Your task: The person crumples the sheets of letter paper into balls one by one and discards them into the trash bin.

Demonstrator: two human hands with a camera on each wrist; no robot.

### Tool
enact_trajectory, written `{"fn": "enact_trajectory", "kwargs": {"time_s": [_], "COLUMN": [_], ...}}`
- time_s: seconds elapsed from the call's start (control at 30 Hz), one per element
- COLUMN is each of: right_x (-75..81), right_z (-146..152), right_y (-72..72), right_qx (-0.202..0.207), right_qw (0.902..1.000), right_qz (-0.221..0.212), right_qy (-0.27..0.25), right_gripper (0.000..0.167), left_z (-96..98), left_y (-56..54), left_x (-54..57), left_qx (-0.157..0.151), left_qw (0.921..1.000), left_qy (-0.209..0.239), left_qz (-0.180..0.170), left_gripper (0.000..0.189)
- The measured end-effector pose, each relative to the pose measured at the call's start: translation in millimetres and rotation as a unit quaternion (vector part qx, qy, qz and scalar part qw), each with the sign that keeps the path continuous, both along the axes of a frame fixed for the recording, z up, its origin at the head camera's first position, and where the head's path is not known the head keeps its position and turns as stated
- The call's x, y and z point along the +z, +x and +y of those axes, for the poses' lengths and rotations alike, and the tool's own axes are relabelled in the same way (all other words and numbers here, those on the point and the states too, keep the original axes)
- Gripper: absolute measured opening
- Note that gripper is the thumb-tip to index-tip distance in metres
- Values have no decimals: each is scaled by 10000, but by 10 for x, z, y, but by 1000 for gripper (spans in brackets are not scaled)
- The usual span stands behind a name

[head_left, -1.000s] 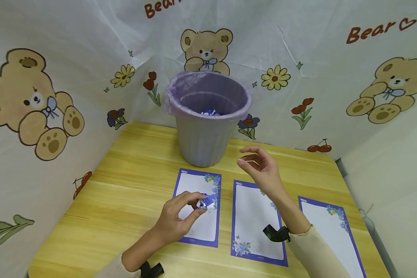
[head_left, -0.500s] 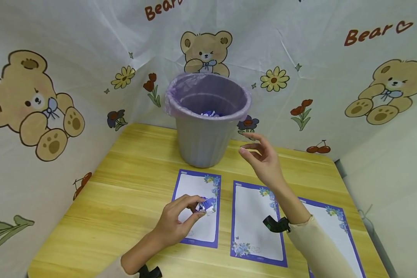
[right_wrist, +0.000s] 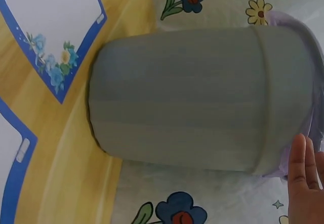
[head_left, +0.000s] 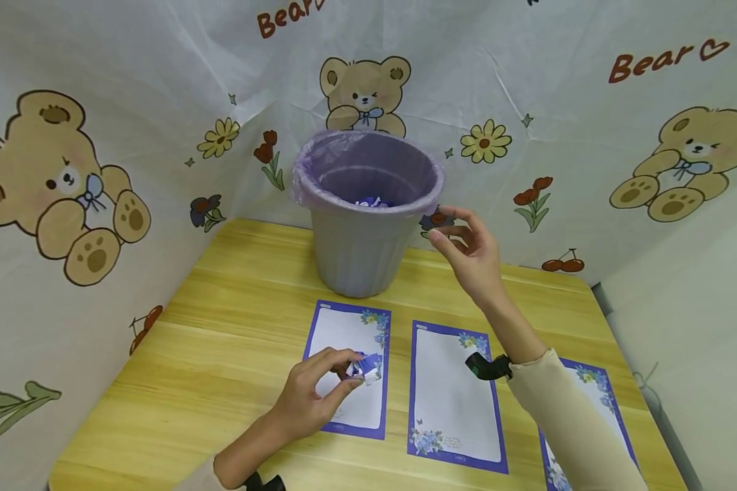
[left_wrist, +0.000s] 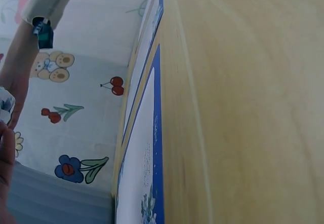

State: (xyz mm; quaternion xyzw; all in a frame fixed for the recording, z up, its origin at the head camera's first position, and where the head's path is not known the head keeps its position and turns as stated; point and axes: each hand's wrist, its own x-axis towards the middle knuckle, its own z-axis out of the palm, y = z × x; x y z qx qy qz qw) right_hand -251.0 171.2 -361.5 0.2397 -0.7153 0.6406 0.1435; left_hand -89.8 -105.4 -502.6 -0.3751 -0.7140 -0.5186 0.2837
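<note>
A crumpled piece of purple-and-white paper [head_left: 365,367] is pinched between the thumb and fingers of my left hand [head_left: 307,394], above the leftmost sheet [head_left: 338,327]. My right hand [head_left: 475,262] is raised beside the grey bin [head_left: 359,252], just right of its rim, its fingers loosely bent and holding nothing. A thin purple liner bag [head_left: 307,181] is folded over the bin's rim. Down inside lie crumpled purple-and-white papers [head_left: 371,202]. In the right wrist view, the right hand's fingers [right_wrist: 298,163] appear close to the liner at the rim; whether they touch is unclear.
Two more purple-bordered sheets with blue flowers, a middle sheet [head_left: 454,402] and a right sheet [head_left: 596,402], lie on the wooden table [head_left: 221,341]. The right sleeve partly covers the right sheet. A bear-printed cloth [head_left: 160,41] hangs behind and beside the table.
My right hand has risen from over the middle sheet to beside the bin's rim. The left hand, still pinching the crumpled paper, has barely moved.
</note>
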Motion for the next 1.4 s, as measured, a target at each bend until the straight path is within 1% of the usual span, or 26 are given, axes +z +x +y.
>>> {"fn": "enact_trajectory", "kwargs": {"time_s": [0.1, 0.3, 0.4, 0.53, 0.67, 0.77, 0.9, 1.07, 1.2, 1.4], "right_x": [57, 206, 291, 417, 505, 537, 535, 457, 391, 334], "right_z": [5, 40, 35, 13, -17, -24, -13, -5, -29, -87], "right_y": [-73, -209, -270, -360, -464, -540, -637, -725, -754, -797], "right_qx": [-50, -249, -234, -276, -481, -490, -263, -15, 58, 113], "right_qw": [10000, 9993, 9989, 9966, 9902, 9856, 9833, 9829, 9855, 9910], "right_qz": [-31, -114, -216, -375, -621, -798, -938, -1136, -1188, -1067], "right_qy": [44, 243, 358, 675, 1151, 1410, 1534, 1450, 1208, 797], "right_gripper": [47, 43, 44, 50, 55, 59, 63, 65, 65, 62], "left_z": [-8, -26, -41, -51, -53, -47, -37, -29, -29, -24], "left_y": [12, 28, 36, 37, 41, 54, 69, 62, 57, 39], "left_x": [-15, -35, -40, -47, -57, -61, -63, -72, -79, -88], "left_qx": [11, -31, -20, 27, -29, -76, -96, -68, -14, 32], "left_qw": [10000, 9999, 9998, 9999, 9998, 9997, 9997, 9999, 9998, 9998], "left_qy": [-9, -44, -65, -76, -81, -79, -67, -133, -215, -183], "left_qz": [-46, -129, -162, -153, -180, -228, -212, -71, -39, -31], "left_gripper": [42, 44, 44, 44, 44, 45, 46, 44, 42, 44]}}
